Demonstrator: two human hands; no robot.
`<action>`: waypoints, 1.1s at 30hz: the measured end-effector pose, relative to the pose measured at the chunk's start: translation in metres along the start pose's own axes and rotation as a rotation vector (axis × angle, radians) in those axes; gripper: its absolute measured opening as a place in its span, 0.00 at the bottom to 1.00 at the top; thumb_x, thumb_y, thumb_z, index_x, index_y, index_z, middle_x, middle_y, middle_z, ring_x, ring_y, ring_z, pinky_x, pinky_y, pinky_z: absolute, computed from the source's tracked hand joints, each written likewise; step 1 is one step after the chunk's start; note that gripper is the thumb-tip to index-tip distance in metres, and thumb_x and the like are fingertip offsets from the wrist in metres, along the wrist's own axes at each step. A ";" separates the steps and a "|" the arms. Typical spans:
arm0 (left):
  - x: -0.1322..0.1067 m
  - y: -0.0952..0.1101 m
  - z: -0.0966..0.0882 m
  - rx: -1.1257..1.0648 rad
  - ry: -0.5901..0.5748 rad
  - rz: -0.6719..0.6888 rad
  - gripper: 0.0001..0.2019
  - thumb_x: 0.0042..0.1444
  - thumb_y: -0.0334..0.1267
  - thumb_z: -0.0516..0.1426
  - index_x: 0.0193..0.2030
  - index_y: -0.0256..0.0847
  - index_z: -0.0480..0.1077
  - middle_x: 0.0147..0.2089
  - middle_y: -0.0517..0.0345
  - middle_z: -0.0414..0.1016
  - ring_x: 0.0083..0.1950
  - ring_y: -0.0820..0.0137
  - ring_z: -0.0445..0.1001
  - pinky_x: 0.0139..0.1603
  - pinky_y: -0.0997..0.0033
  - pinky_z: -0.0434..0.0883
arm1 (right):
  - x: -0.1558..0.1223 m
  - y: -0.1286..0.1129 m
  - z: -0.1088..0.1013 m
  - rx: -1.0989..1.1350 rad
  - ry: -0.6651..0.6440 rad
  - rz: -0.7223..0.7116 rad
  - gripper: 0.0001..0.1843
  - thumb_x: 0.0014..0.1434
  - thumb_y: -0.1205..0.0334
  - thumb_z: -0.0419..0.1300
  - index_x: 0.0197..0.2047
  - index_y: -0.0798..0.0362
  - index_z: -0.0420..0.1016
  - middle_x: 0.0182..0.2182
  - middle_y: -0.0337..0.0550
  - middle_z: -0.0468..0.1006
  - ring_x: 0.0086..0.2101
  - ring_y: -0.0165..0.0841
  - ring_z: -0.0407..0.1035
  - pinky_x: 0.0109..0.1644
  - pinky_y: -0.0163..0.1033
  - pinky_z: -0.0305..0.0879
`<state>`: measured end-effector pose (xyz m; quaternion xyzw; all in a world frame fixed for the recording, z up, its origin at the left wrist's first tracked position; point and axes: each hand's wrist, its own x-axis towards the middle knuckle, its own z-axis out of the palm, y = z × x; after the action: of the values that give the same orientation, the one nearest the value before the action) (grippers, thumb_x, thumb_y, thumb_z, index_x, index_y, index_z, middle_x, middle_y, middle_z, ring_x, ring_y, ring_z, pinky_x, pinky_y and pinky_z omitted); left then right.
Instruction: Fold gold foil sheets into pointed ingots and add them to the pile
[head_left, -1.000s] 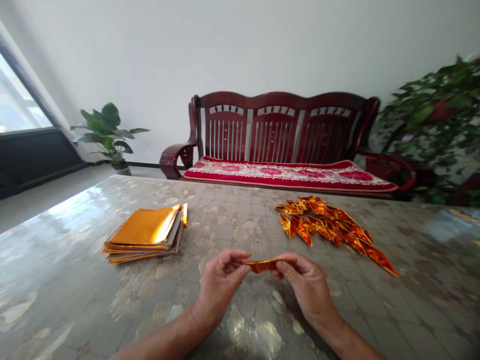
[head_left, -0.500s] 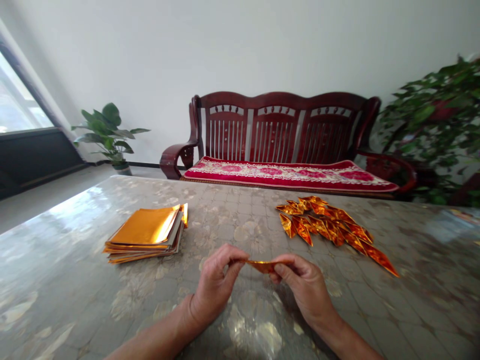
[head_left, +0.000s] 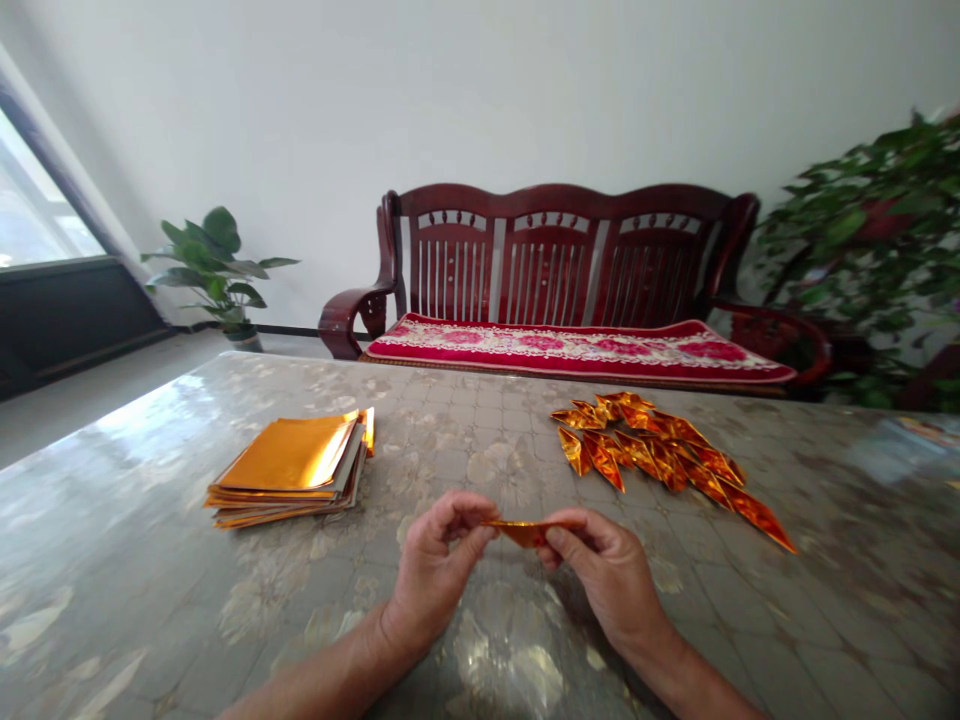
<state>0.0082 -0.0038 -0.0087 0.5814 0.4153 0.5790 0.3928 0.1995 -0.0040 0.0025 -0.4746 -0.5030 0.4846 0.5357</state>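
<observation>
Above the glossy patterned table, near its near edge, the left hand and right hand are both grasping a narrow folded strip of gold foil, pinching its ends between thumbs and fingers and holding it off the tabletop. Farther left, a stack of gold foil sheets is lying on the table, and farther right, a heap of pointed folded foil pieces is spreading. Beyond the table, a dark red wooden bench is standing against the wall.
</observation>
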 end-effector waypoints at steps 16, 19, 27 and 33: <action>-0.002 -0.009 0.004 -0.081 0.017 -0.048 0.10 0.55 0.34 0.63 0.44 0.40 0.73 0.38 0.57 0.78 0.39 0.69 0.77 0.41 0.73 0.74 | -0.001 0.000 0.001 -0.018 0.008 -0.027 0.15 0.49 0.50 0.70 0.30 0.54 0.79 0.20 0.41 0.79 0.22 0.33 0.74 0.28 0.34 0.72; -0.002 -0.008 0.002 0.027 0.054 -0.009 0.11 0.55 0.33 0.62 0.46 0.40 0.73 0.40 0.56 0.77 0.39 0.71 0.76 0.42 0.73 0.73 | -0.002 -0.001 0.001 -0.054 -0.002 -0.031 0.16 0.49 0.48 0.70 0.31 0.53 0.80 0.20 0.42 0.80 0.23 0.34 0.74 0.30 0.36 0.72; 0.003 -0.007 0.004 -0.103 0.079 -0.065 0.12 0.54 0.34 0.63 0.45 0.40 0.72 0.37 0.57 0.78 0.39 0.70 0.78 0.41 0.74 0.74 | -0.002 -0.002 0.002 -0.075 -0.018 -0.035 0.17 0.48 0.46 0.70 0.30 0.53 0.80 0.22 0.42 0.80 0.24 0.34 0.75 0.30 0.35 0.72; 0.002 -0.005 0.004 -0.135 0.072 -0.070 0.12 0.55 0.35 0.63 0.45 0.39 0.72 0.37 0.57 0.79 0.39 0.70 0.78 0.42 0.74 0.74 | -0.002 -0.003 0.003 -0.058 -0.031 -0.011 0.19 0.47 0.45 0.70 0.30 0.53 0.80 0.21 0.42 0.80 0.23 0.35 0.74 0.30 0.36 0.72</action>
<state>0.0125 0.0003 -0.0125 0.5173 0.4092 0.6123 0.4359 0.1966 -0.0066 0.0054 -0.4797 -0.5274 0.4742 0.5166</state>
